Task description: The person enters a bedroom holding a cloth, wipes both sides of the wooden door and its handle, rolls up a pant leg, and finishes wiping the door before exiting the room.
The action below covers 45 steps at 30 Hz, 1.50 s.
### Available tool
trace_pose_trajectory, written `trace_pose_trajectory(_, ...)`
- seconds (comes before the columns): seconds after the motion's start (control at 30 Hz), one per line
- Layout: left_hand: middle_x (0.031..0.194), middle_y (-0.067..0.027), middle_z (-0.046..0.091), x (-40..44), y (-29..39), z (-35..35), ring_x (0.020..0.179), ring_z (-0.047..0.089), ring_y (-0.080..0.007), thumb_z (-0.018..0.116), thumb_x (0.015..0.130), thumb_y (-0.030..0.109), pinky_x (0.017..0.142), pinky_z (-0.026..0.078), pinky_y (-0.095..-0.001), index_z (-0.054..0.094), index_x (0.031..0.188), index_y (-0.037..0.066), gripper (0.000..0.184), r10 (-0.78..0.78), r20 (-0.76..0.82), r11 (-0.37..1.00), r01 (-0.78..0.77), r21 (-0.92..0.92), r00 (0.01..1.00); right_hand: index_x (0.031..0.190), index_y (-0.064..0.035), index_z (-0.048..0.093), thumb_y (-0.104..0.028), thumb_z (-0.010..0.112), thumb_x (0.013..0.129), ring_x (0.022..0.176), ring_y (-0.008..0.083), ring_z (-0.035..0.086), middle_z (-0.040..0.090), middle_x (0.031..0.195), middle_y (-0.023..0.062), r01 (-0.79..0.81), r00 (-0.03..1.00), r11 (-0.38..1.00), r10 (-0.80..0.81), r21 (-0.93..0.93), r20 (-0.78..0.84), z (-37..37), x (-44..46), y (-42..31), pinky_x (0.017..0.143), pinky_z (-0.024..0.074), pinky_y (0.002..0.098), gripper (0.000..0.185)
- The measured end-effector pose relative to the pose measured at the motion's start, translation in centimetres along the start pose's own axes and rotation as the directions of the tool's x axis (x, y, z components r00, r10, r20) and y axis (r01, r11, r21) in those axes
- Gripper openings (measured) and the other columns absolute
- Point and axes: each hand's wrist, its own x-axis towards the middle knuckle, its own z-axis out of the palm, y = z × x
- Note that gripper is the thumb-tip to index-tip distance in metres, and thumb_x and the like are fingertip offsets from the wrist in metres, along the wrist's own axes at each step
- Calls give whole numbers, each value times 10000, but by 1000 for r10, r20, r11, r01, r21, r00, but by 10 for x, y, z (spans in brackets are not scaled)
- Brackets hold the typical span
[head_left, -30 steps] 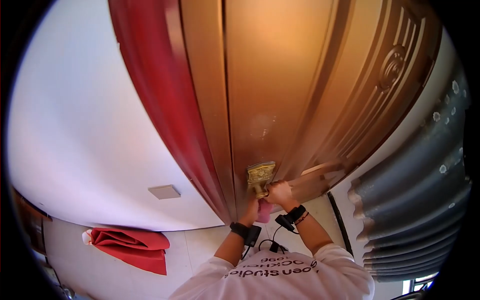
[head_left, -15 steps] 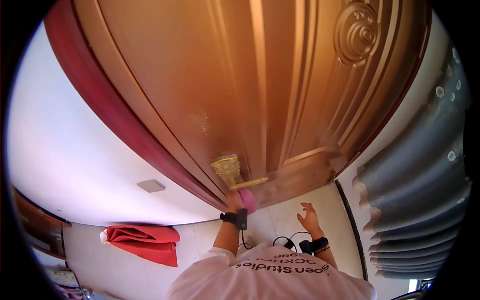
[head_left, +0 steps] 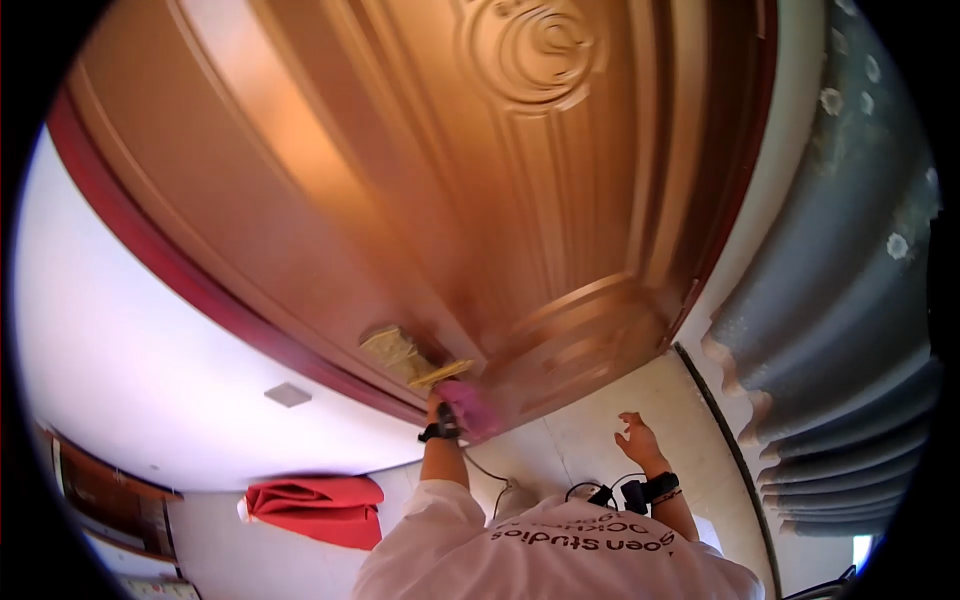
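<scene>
A brown panelled door (head_left: pixel 400 200) fills the upper view, with a gold handle (head_left: pixel 440 374) and its ornate plate (head_left: pixel 388 345) low on the left side. My left hand (head_left: pixel 435 403) is just below the handle, closed on a pink cloth (head_left: pixel 470 408) that hangs beside it, blurred by motion. The fingers are mostly hidden behind the wrist strap and cloth. Away from the door, my right hand (head_left: pixel 636 437) hovers over the pale floor with its fingers apart and nothing in them.
A folded red cloth or mat (head_left: pixel 315 508) lies on the floor at the lower left. A wall switch (head_left: pixel 288 394) is on the white wall. Grey curtains (head_left: pixel 840 330) hang at the right, and wooden furniture (head_left: pixel 110 490) stands at the far left.
My right hand has let go of the handle and moved right, away from the door. My left hand stays by the handle with the pink cloth. The view has turned to the right.
</scene>
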Motion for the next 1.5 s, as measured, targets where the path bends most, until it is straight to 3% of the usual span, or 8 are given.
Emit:
trace_pose_trajectory(0.47,917,-77,550,-128,5,180,878,513,-131,604,642,225,774,411,-278,509,940,-12,392,-82,673,728,-417,545,735,1096,-38,361,-210,603,678,712,262,548,489,944,168,-25,997,986,13,165,76,-11,-34,41,644,447,335,513)
trace_pose_trajectory(0.53,955,-46,526,-123,-10,219,883,497,-118,565,722,190,769,397,-270,483,997,13,337,-702,476,678,702,218,530,1148,-15,312,-219,640,665,669,230,554,474,969,165,71,997,935,-59,347,-45,-20,-17,-2,606,448,317,619)
trace_pose_trajectory(0.8,1047,-31,492,-171,75,279,954,452,-93,509,788,84,808,375,-233,422,1124,12,354,-85,708,948,-161,274,701,1062,22,448,-154,592,727,760,206,564,564,861,173,452,890,772,-355,446,-287,-57,34,-126,698,427,254,405)
trace_pose_trajectory(1.03,718,-105,583,-185,175,239,662,563,-118,570,737,100,610,449,-231,584,848,-19,163,170,575,404,-589,700,800,808,-17,572,-213,566,759,536,120,481,479,588,127,709,703,705,-705,12,-93,-61,57,-181,486,369,282,202)
trace_pose_trajectory(1.2,666,-125,581,-175,214,148,588,588,-199,557,723,105,517,450,-264,562,843,-40,189,231,364,276,-420,864,902,785,7,578,-183,584,750,469,114,497,518,536,79,348,857,855,-456,384,239,-5,66,-208,435,380,266,193)
trace_pose_trajectory(1.27,660,-91,563,-178,233,127,566,586,-207,532,754,113,495,460,-259,552,827,-15,148,-70,30,799,38,600,997,787,14,579,-164,587,749,443,108,491,529,527,58,170,839,830,-405,532,364,11,66,-235,418,382,248,182)
trace_pose_trajectory(1.37,742,-80,543,-174,279,120,652,584,-179,473,782,67,543,472,-257,510,840,4,93,105,205,917,-175,359,973,872,31,557,-88,579,748,541,94,548,563,634,59,-67,837,696,-351,714,421,21,80,-294,449,429,195,173)
trace_pose_trajectory(1.5,892,-99,561,-142,365,116,870,542,-165,461,760,15,741,423,-279,485,907,-4,151,641,394,447,-738,505,658,880,34,576,47,566,674,717,116,558,601,774,76,512,821,503,-526,696,-224,27,112,-396,644,453,224,206)
